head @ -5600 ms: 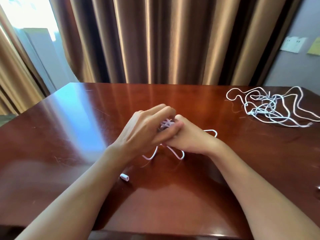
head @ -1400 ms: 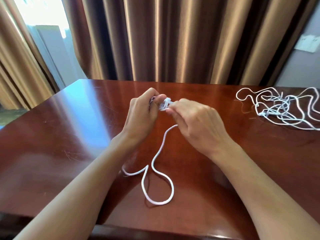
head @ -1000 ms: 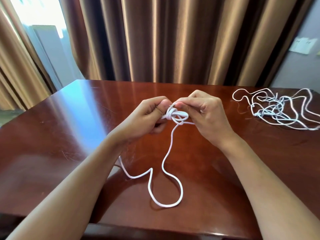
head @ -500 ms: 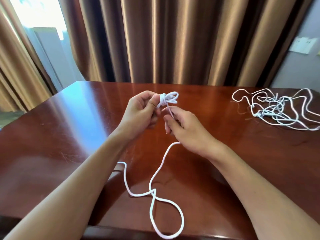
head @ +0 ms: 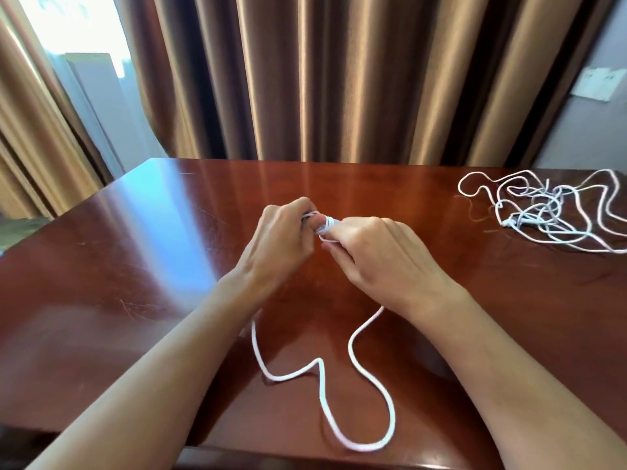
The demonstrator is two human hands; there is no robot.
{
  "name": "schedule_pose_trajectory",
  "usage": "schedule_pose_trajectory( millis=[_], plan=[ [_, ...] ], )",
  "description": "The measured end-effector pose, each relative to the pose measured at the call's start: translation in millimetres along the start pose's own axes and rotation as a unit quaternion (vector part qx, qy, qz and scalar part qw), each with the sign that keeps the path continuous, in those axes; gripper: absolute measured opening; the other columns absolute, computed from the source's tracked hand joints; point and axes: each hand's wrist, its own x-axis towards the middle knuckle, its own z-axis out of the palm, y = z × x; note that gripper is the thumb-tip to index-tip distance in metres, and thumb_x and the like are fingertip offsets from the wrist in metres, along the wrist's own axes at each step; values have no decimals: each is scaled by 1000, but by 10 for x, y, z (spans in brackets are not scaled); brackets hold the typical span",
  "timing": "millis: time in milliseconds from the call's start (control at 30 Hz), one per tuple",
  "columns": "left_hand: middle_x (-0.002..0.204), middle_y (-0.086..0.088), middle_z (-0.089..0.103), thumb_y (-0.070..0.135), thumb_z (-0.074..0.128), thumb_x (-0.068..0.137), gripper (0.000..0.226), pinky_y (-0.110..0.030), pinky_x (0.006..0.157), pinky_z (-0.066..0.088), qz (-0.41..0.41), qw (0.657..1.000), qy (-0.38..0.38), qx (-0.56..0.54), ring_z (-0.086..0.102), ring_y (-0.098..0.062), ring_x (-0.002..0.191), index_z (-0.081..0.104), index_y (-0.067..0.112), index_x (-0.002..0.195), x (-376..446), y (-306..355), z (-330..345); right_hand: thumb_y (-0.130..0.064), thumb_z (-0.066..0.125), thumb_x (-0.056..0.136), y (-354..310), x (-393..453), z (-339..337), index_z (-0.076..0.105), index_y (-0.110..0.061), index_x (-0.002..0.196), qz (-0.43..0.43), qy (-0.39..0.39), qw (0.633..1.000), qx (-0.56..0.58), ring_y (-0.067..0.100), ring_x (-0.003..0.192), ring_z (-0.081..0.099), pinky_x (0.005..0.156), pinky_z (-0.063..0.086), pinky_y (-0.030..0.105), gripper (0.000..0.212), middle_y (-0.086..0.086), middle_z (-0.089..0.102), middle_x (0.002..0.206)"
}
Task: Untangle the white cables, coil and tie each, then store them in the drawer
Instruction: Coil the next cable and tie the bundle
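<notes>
Now my left hand [head: 281, 235] and right hand [head: 376, 252] both pinch the little coil [head: 324, 225] mid-table, so I should wrap snugly while the tangled pile [head: 543, 215] waits at two o'clock.

The table [head: 509, 317] was dark red-brown wood, polished to a high gloss — it mirrored the window light, though fine scratches showed. The white cable [head: 353, 395] looked smooth and matt. Behind, the curtains [head: 339, 79] were brown cloth with a satin sheen.

Cable tangle [head: 546, 212] right of hands, on table [head: 135, 266]
</notes>
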Motion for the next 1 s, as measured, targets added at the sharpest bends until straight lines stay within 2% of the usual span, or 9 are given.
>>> schedule_pose_trajectory(
  millis=[167,333,467,533,667,800,867,933,1000],
  plan=[
    [59,17,53,3,53,91,15,-6,59,35,81,991,-96,-39,53,4,58,66,9,88,-10,46,-69,-32,62,92,217,33,-35,72,-14,89,-32,54,998,6,25,74,65,55,53,38,21,3,63,82],
    [65,17,56,7,47,98,18,-16,61,38,58,963,-182,-192,47,-2,60,63,14,91,4,90,-99,-34,54,102,474,-23,12,75,-19,110,31,51,992,107,22,74,63,64,55,43,27,1,61,87],
    [65,10,53,16,47,98,15,-19,56,38,0,930,-172,-324,44,-7,59,61,13,93,0,170,-128,-35,52,103,557,-44,97,73,-15,121,79,46,973,211,15,82,66,71,56,42,34,-2,67,92],
    [65,7,54,16,48,100,15,-18,55,38,-22,922,-147,-357,45,-6,58,61,11,95,3,185,-132,-19,55,102,515,-26,167,73,-16,116,80,48,960,262,8,83,67,75,56,34,22,-5,71,94],
    [62,8,53,5,41,105,17,-16,51,38,-78,889,-102,-440,44,-1,52,57,0,101,7,219,-110,-7,46,104,327,29,246,66,-38,99,124,54,894,426,4,56,51,58,43,22,37,-7,62,68],
    [62,1,51,6,37,106,20,-18,47,32,-109,818,-93,-557,34,-5,48,54,-3,109,24,241,-99,-14,46,107,216,35,288,68,-12,103,183,18,804,565,5,53,45,51,37,17,22,-4,59,67],
    [64,-1,50,9,37,106,21,-19,46,28,-133,786,-81,-598,32,-5,47,54,-2,110,39,237,-110,-15,47,107,145,40,336,64,-3,100,198,0,789,582,5,51,43,51,37,18,22,-2,57,67],
    [63,1,52,11,41,106,19,-18,44,31,-161,823,-46,-542,36,-5,44,58,1,105,54,208,-94,-12,48,106,70,33,373,61,-4,89,189,-12,818,544,5,50,43,51,38,21,23,0,57,67],
    [61,9,58,11,48,105,16,-19,48,40,-146,926,13,-348,48,-4,47,62,8,97,48,145,-49,-13,51,105,32,14,376,60,-7,84,157,-33,888,431,6,53,49,57,40,23,23,-4,60,66]
  ],
)
